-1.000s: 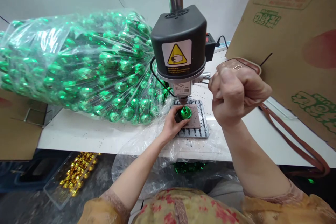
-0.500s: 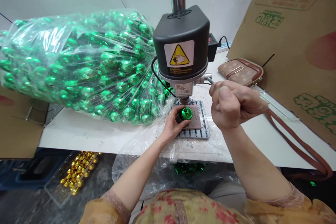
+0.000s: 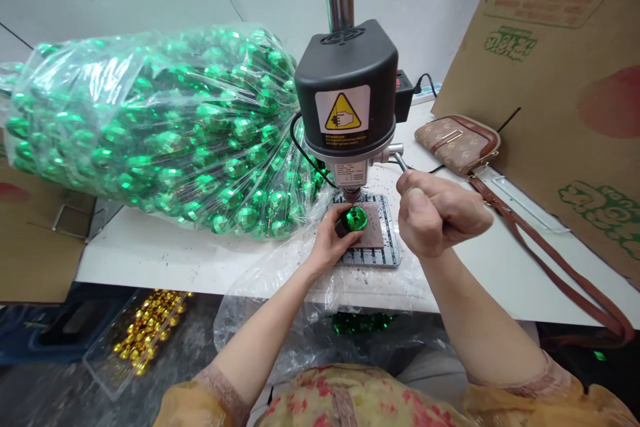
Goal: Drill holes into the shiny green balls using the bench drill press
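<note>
A black drill press [image 3: 347, 90] with a yellow warning label stands at the centre. Under its chuck, my left hand [image 3: 333, 238] grips a shiny green faceted ball [image 3: 357, 219], fingers and thumb closed about its left side. The ball's lower part looks dark, and a hole or drill tip at its top is too small to tell apart. It rests over a brown board [image 3: 373, 230] on the slotted metal base [image 3: 393, 240]. My right hand [image 3: 435, 213] is a fist round the end of the press's feed lever [image 3: 401, 161], right of the press head.
A clear bag of green faceted balls [image 3: 165, 133] lies left of the press. A patterned purse [image 3: 457, 143] with a brown strap sits at right before a large cardboard box [image 3: 565, 93]. A clear bin of gold balls [image 3: 150, 330] stands below the table's left edge. Dark shavings litter the tabletop.
My right hand has shifted slightly left and down with the lever. My left hand and the green ball stay under the chuck; the whole view has tilted a little.
</note>
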{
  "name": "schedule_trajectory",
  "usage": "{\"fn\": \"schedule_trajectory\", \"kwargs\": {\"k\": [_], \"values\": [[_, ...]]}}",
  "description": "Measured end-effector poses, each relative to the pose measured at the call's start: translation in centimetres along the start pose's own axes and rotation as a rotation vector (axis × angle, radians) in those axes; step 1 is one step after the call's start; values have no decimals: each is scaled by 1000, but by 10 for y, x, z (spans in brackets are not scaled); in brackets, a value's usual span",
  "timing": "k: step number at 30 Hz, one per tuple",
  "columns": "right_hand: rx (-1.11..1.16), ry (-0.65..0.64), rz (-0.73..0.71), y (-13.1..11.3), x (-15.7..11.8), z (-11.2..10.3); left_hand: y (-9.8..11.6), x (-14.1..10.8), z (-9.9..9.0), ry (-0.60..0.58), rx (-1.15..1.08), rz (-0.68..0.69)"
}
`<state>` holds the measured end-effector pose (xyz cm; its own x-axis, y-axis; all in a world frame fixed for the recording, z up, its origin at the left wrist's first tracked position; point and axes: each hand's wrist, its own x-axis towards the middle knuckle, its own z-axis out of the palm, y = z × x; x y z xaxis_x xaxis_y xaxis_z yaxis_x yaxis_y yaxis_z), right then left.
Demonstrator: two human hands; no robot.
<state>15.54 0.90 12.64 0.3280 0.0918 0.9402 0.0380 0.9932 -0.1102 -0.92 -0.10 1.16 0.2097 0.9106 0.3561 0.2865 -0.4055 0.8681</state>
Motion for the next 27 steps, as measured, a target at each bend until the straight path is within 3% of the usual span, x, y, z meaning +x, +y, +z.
{"fn": "schedule_trajectory", "kwargs": {"k": [4, 8, 11, 17, 19, 22, 24, 26, 27], "values": [[-8, 26, 80, -6, 6, 5, 0, -1, 1, 17, 4, -22], [-15, 158, 260, -9, 40, 21, 2, -1, 5, 65, 20, -59], [-22, 156, 382, -8, 64, 29, 4, -1, 9, 120, 14, -77], [32, 110, 377, -3, 69, 29, 21, -27, -1, 217, 81, -71], [32, 110, 360, -2, 67, 28, 35, -49, -11, 106, 121, 18], [-14, 98, 364, -2, 66, 28, 57, -90, -26, -306, 222, 190], [-44, 98, 381, -3, 67, 28, 67, -113, -33, -569, 421, 294], [-46, 114, 406, -5, 67, 28, 69, -125, -35, -688, 571, 393], [-39, 123, 415, -5, 68, 28, 67, -125, -35, -680, 586, 428]]}}
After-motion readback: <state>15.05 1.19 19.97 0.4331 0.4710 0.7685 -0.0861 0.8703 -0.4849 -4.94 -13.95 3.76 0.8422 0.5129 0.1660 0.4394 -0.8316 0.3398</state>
